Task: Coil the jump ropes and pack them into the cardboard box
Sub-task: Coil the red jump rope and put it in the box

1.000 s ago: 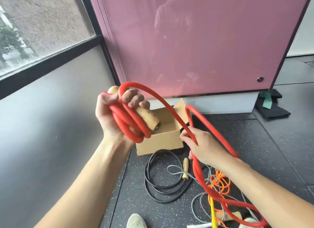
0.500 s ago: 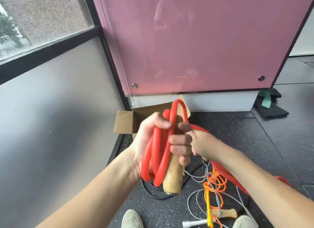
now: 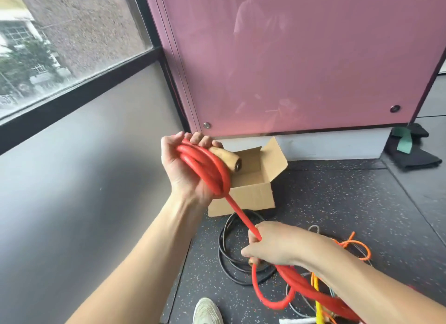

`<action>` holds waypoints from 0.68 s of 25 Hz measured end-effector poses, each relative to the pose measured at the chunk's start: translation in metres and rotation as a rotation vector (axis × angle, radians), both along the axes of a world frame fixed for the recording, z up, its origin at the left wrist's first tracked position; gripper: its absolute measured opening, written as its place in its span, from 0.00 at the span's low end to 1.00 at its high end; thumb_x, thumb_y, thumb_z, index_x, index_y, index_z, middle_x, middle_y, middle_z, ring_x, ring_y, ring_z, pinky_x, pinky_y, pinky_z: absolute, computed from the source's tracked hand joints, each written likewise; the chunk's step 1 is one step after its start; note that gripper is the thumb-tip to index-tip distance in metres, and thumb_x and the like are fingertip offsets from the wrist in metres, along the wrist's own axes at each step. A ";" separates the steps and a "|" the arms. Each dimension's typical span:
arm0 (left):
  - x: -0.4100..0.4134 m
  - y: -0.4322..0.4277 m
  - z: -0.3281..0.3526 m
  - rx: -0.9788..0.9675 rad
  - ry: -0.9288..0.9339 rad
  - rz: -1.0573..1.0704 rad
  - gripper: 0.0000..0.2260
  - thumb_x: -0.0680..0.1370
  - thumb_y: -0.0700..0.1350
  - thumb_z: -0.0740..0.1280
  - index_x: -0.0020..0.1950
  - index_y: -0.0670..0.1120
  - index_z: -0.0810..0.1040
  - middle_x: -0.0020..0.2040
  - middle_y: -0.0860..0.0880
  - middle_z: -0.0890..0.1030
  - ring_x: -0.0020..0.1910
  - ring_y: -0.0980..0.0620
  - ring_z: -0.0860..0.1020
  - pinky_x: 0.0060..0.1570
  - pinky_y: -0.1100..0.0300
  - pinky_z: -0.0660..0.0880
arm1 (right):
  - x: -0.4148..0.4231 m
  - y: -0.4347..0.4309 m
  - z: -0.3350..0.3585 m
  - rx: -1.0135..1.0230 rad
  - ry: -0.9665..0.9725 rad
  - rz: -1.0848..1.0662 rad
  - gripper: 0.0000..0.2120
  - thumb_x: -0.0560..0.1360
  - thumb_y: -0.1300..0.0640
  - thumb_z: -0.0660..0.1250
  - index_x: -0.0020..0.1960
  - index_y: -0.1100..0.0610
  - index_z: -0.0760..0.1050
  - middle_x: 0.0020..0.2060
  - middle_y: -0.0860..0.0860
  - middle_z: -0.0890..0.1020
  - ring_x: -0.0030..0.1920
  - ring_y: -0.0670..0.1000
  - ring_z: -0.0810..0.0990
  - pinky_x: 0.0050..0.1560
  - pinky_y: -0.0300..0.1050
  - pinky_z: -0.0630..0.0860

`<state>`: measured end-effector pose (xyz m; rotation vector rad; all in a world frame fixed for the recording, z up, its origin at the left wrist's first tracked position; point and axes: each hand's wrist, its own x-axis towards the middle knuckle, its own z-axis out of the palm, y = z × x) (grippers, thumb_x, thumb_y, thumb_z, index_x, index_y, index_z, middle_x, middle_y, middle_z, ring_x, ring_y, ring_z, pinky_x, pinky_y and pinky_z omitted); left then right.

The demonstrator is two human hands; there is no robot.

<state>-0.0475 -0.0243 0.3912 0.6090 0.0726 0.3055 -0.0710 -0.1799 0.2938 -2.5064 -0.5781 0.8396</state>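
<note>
left hand (image 3: pixel 188 169): gripping one coiled red rubber jump rope (image 3: pixel 239 210) near one brown cardboard box (image 3: pixel 251 193)
right hand (image 3: pixel 277 246): pinching its tail

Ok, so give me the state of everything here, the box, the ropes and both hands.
cardboard box: open, flaps up, no rope visible inside.
red jump rope: partly coiled, rest trailing to the floor.
left hand: grips the coil and wooden handle.
right hand: grips the straight red stretch.
black rope: loose loops on floor, unpacked.
orange rope: tangled on floor, unpacked.
</note>
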 end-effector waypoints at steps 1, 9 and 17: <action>0.001 0.002 -0.004 0.039 0.041 0.024 0.13 0.75 0.46 0.62 0.30 0.47 0.70 0.29 0.52 0.70 0.28 0.53 0.70 0.40 0.59 0.70 | -0.001 0.003 0.004 0.046 -0.047 -0.018 0.14 0.74 0.43 0.66 0.41 0.54 0.77 0.39 0.48 0.84 0.42 0.52 0.80 0.51 0.50 0.76; -0.004 0.001 -0.031 1.022 0.329 0.297 0.10 0.75 0.55 0.75 0.45 0.53 0.77 0.26 0.56 0.77 0.26 0.62 0.77 0.32 0.70 0.73 | -0.004 -0.005 0.010 0.356 -0.386 0.009 0.19 0.81 0.45 0.63 0.35 0.52 0.64 0.30 0.47 0.69 0.34 0.52 0.68 0.37 0.48 0.62; 0.004 -0.022 -0.037 1.828 0.198 0.245 0.24 0.70 0.65 0.75 0.30 0.48 0.73 0.27 0.55 0.75 0.30 0.59 0.75 0.32 0.64 0.68 | 0.017 -0.017 0.011 0.428 -0.582 -0.147 0.12 0.68 0.56 0.72 0.34 0.51 0.68 0.28 0.47 0.74 0.31 0.53 0.73 0.33 0.48 0.71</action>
